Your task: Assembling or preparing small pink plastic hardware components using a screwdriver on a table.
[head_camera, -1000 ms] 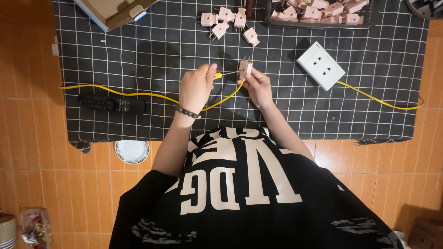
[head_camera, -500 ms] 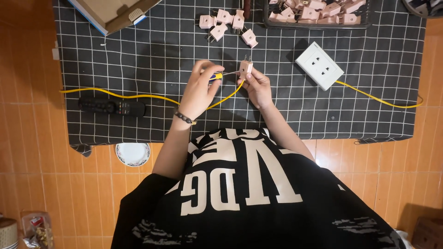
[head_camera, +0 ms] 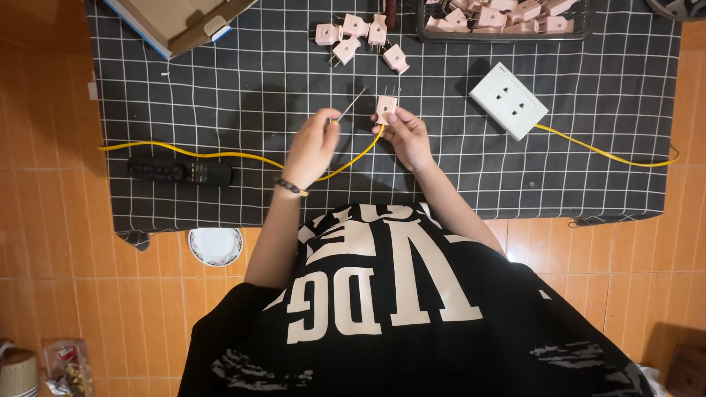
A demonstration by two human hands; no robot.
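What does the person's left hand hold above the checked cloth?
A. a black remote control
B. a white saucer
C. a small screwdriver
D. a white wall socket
C: the left hand has its grip on a small screwdriver, whose thin shaft points toward the pink plug that the right hand holds.

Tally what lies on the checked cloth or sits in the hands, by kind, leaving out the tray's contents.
Pink plugs: 5, four loose and one in the right hand
Screwdriver, in the left hand: 1
White socket block: 1
Yellow cable: 1
Black remote: 1
Cardboard box: 1
Tray: 1
Total: 11
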